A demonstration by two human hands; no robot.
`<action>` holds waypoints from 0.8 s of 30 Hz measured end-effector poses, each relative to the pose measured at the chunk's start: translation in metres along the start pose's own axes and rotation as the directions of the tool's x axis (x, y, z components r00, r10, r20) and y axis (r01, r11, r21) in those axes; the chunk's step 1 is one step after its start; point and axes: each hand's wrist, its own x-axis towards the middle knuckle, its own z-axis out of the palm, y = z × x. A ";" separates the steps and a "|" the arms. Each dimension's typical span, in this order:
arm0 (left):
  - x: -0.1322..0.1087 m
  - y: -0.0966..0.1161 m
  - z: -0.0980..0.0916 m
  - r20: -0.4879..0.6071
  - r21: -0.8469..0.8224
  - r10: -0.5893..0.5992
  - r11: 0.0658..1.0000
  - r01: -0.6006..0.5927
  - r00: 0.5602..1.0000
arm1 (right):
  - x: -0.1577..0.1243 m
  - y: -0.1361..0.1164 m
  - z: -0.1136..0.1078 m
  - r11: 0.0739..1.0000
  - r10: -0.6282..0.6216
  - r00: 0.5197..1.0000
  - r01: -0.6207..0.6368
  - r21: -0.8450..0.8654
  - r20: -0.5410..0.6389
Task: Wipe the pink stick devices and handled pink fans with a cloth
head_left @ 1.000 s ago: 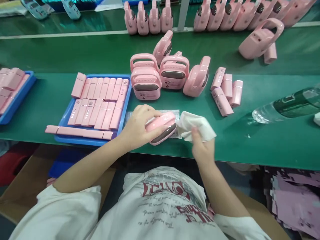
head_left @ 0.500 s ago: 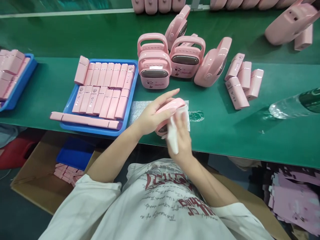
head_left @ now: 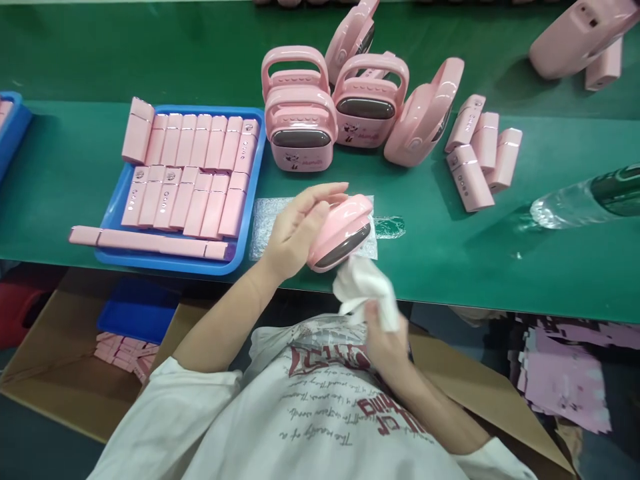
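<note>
My left hand (head_left: 295, 230) grips a pink handled device (head_left: 343, 230) with a dark glossy window, held tilted above a clear bubble-wrap sheet (head_left: 265, 220) on the green table (head_left: 500, 260). Below it, at the table's near edge, my right hand (head_left: 383, 333) is closed on a crumpled white cloth (head_left: 365, 287) that touches the device's lower side.
A blue tray (head_left: 245, 227) of several pink bar-shaped parts lies left. Three more pink handled devices (head_left: 300, 127) stand behind, with loose pink bars (head_left: 477, 157) to their right. A clear plastic bottle (head_left: 580, 200) lies far right. Cardboard boxes (head_left: 55, 380) sit under the table.
My right hand with the cloth has dropped from the device's face to below it, near my chest. My left hand has tilted the device so its window shows.
</note>
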 end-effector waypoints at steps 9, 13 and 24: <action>-0.042 -0.033 0.009 -0.121 0.438 0.192 0.891 -0.121 0.974 | 0.094 -0.011 -0.049 0.976 -0.197 0.967 0.208 -0.058 0.160; -0.040 -0.033 0.006 -0.054 0.403 0.190 0.902 -0.153 0.980 | 0.128 -0.023 -0.041 0.881 -0.311 0.708 0.466 -0.087 0.634; -0.027 -0.028 -0.002 0.040 0.435 0.353 0.836 -0.334 0.935 | 0.168 -0.031 -0.019 0.847 -0.445 0.536 0.513 0.141 0.717</action>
